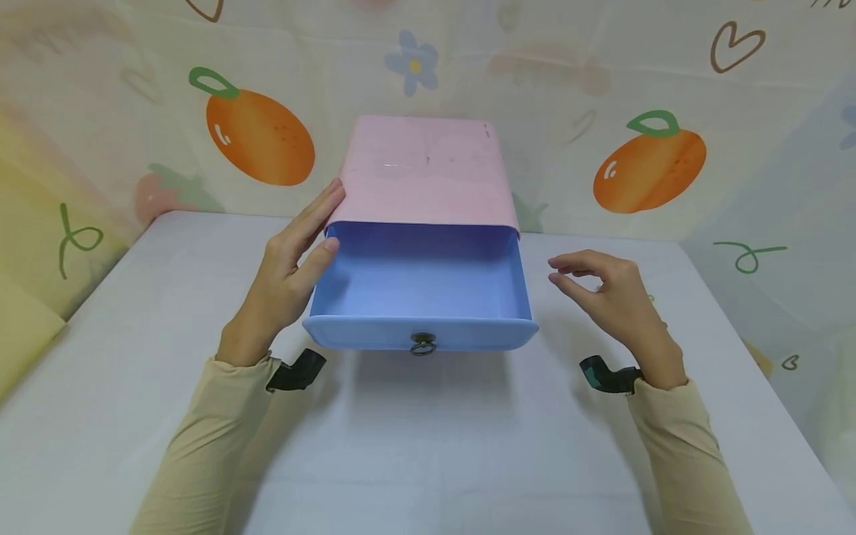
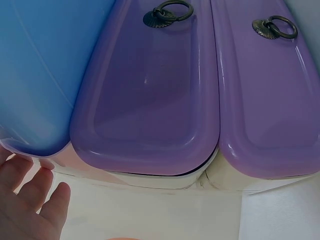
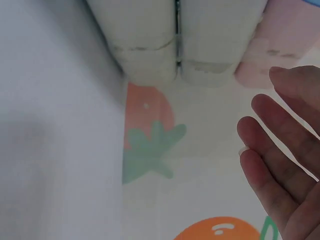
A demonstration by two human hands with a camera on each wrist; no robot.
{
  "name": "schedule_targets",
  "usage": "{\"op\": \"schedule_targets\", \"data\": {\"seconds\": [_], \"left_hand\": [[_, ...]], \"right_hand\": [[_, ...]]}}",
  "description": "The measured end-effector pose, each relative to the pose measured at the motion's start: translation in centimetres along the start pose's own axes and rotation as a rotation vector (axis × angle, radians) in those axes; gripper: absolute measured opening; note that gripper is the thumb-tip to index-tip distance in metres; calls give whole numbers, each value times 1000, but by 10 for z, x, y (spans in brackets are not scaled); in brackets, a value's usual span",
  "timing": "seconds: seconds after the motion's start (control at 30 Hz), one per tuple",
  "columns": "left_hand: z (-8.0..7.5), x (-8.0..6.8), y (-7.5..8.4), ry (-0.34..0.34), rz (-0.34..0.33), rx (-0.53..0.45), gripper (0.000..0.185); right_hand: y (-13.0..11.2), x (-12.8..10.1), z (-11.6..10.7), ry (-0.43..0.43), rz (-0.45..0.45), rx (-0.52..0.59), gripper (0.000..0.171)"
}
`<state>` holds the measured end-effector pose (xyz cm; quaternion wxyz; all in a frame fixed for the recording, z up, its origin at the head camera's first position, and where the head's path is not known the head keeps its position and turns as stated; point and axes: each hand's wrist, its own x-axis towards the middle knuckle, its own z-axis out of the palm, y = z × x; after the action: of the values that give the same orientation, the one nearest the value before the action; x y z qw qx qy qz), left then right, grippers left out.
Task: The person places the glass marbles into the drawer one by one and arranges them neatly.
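Sleeves (image 1: 200, 446) of beige cloth frame the near edge of the white table (image 1: 428, 446), each wrist carrying a black strap. Just beyond, the blue drawer (image 1: 421, 279) stands pulled well out of its pink cabinet (image 1: 424, 171), with its small ring pull (image 1: 423, 343) facing the person. The left hand (image 1: 290, 279) lies flat along the drawer's left wall, fingers straight and touching the cabinet's corner, thumb pressed on the rim. The right hand (image 1: 608, 293) hovers apart from the drawer's right side, fingers loosely curled, holding nothing. The drawer looks like thin, glossy plastic: probably light, stiff and somewhat slippery, best taken by the ring or both side walls. Two purple drawers (image 2: 150, 100) sit shut below. Behind hangs a fruit-patterned backdrop (image 1: 261, 137).
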<state>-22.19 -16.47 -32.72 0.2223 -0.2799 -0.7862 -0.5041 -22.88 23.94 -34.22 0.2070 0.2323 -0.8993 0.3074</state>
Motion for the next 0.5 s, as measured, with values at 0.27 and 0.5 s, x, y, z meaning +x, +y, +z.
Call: {"op": "schedule_targets", "data": {"seconds": [0.27, 0.5], "left_hand": [[0, 0, 1, 1, -5, 1, 54], [0, 0, 1, 1, -6, 4, 53]], "right_hand": [[16, -2, 4, -43, 55, -69, 23], [32, -5, 9, -78, 120, -81, 25]]}}
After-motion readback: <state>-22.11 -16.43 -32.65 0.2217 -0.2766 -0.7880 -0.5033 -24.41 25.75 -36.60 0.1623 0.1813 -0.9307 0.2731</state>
